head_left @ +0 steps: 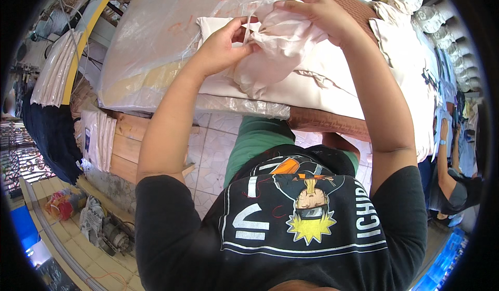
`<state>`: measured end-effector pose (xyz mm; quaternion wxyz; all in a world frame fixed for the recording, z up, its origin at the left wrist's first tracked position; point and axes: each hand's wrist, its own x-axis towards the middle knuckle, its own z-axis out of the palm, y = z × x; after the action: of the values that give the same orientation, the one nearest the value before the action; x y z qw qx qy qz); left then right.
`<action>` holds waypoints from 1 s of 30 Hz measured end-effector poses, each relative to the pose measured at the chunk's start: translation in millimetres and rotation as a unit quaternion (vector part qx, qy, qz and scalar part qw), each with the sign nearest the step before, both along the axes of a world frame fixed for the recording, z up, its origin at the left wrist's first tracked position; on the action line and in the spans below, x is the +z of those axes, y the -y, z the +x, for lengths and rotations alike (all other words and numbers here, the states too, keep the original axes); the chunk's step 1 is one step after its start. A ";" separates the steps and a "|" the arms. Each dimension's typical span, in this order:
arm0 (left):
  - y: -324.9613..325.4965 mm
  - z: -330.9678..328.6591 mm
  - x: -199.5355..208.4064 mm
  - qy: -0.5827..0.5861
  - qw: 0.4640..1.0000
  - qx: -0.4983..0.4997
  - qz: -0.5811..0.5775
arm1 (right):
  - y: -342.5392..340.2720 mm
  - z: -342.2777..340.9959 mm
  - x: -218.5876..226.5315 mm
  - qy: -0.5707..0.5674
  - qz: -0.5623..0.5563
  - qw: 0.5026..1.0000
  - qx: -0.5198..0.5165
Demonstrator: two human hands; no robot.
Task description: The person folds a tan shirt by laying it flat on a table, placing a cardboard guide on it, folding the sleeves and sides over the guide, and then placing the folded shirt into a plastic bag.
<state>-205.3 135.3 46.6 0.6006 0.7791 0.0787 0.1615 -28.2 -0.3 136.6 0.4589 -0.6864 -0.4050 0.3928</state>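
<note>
The pale cloth [283, 44] was held up in front of the person, between both hands and over the counter [135, 78]. The left hand [234, 40] was clamped on its left side by thumb and fingertips, where a narrow strip showed; the right hand [306, 13] was clamped on its upper edge, thumb in front and the other fingers largely hidden behind.

The likeliest fault seemed a slip on the left: that grip took in only a little thin material, so a hard pull from the right could have drawn the strip free or strained its edge. The cloth was also bunched and folded over itself, which could have hidden a twist and left creases or a side turned the wrong way.

Its lower part hung in front of more pale fabric [327, 96] on the counter; whether the two touched could not be told. If they did, a quick lift might have dragged the lower layers out of line, and their near match in colour made it easy to catch both at once.

The fabric reached close to the counter's near edge, partly over plastic [249, 107] and beside a brown cover [332, 124]. The plastic looked slick, so a careless tug there could have sent a piece sliding to the floor [210, 153].
</note>
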 end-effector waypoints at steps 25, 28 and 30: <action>-28.2 14.0 -19.3 -0.184 0.973 0.021 0.139 | 106.8 42.1 -70.0 -0.206 0.082 0.962 -0.159; -13.6 17.9 -20.1 -0.131 0.952 0.087 0.261 | 113.5 46.2 -90.3 -0.170 0.069 0.968 -0.173; 14.6 18.2 -23.3 -0.038 0.871 0.172 0.459 | 114.1 31.3 -84.3 -0.144 -0.012 0.961 -0.236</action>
<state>-187.1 120.7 23.2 0.1342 0.9467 0.1511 0.2510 3.1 -114.4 52.2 0.5833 -0.7044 -0.1564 0.3729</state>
